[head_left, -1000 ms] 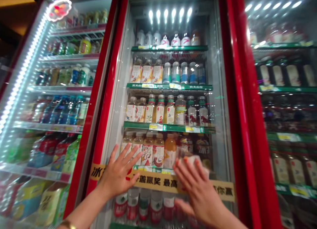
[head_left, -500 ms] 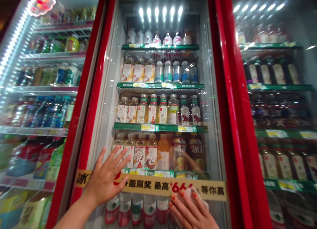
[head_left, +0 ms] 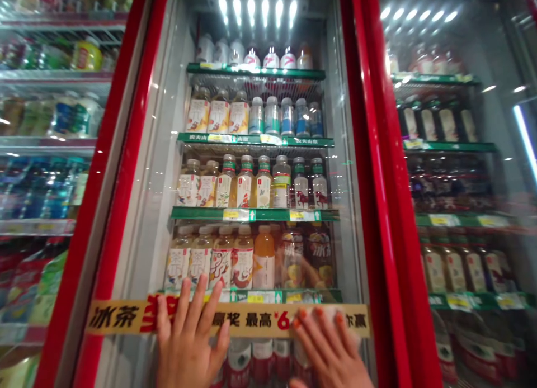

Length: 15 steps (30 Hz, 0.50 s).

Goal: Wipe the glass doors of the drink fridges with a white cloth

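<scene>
A tan strip with black and red lettering (head_left: 254, 321) runs across the glass door (head_left: 348, 254) of a red-framed drinks cooler. My left hand (head_left: 191, 332) lies open over the left part of the strip, fingers spread and pointing up, holding nothing. At the right part of the strip, my right hand (head_left: 329, 343), with orange nails, presses a white cloth (head_left: 353, 337) flat against the door. Most of the cloth is hidden under the fingers; whether it is cloth or paper is hard to tell. Both hands cover some of the lettering.
Behind the glass, bottled drinks (head_left: 264, 184) stand in rows on shelves with green edges (head_left: 255, 213). Red door frames (head_left: 369, 153) rise on both sides. More stocked coolers stand to the left and right, with bottles (head_left: 455, 265) visible on the right.
My left hand has moved lower and now overlaps the strip more upright. My right hand, with the cloth, has shifted slightly up along the strip. The view has turned a little to the right.
</scene>
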### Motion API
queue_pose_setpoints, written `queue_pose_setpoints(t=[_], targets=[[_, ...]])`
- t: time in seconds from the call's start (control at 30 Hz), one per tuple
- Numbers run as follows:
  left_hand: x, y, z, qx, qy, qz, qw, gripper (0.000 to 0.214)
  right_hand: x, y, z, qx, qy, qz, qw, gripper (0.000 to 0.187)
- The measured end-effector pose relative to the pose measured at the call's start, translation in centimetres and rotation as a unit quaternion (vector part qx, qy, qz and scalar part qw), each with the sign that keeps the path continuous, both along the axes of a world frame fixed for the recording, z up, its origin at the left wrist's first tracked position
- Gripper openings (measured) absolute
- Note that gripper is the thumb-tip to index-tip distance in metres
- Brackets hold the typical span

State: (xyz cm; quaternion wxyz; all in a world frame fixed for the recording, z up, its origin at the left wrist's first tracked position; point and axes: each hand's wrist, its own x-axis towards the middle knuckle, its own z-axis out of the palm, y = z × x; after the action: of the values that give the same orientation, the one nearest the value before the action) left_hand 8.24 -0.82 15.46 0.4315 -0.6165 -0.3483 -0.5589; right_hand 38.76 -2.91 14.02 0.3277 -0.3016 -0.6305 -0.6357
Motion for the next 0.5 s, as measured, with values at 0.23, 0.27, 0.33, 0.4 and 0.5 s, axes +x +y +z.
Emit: queue_pose_setpoints(t=[0.23,0.27,0.33,0.4,0.5], targets=[[-0.3,0.3,0.1,-0.005,-0.025,-0.025,0.999,0.073,-3.2,0.1,2.0,-0.021,0.147,0.016,0.989,0.085],[-0.3,0.2,0.1,-0.003,-0.024,-0.024,0.999,0.073,-3.7,0.1,1.1,-0.010,0.065,0.027,0.997,0.078],[-0.2,0.1,0.2,0.000,-0.014,-0.008,1.000,0.074,-3.5,0.0,-0.6,0.012,-0.053,0.040,0.998,0.064],[-0.3,-0.1,0.2,0.003,0.000,0.018,1.000,0.077,-2.3,-0.1,-0.9,-0.004,-0.012,0.033,0.999,0.066],[-0.4,-0.1,0.2,0.005,0.011,0.040,0.999,0.081,-1.5,-0.3,1.4,-0.056,0.213,0.015,0.975,0.082]])
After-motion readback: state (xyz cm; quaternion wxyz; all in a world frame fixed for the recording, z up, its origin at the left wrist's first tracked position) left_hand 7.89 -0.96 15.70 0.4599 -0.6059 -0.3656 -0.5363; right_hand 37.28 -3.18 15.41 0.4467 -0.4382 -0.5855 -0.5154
